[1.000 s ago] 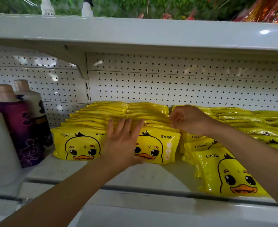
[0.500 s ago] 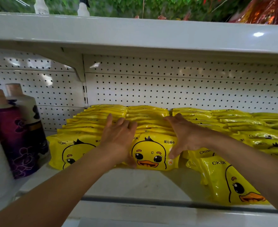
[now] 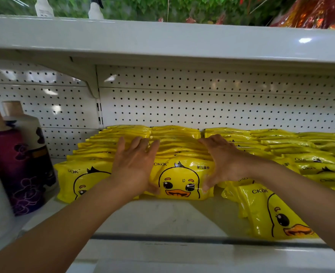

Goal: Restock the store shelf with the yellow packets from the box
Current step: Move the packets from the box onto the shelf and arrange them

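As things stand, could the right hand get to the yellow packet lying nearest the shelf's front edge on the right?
Probably yes. The right hand rests on the middle row's front packet, and the front-edge packet lies just below and beside its forearm, uncovered, with bare shelf around it. Nothing blocks the way.

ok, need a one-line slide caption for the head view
Both hands, left hand and right hand, square up the middle row of yellow duck packets on the store shelf.
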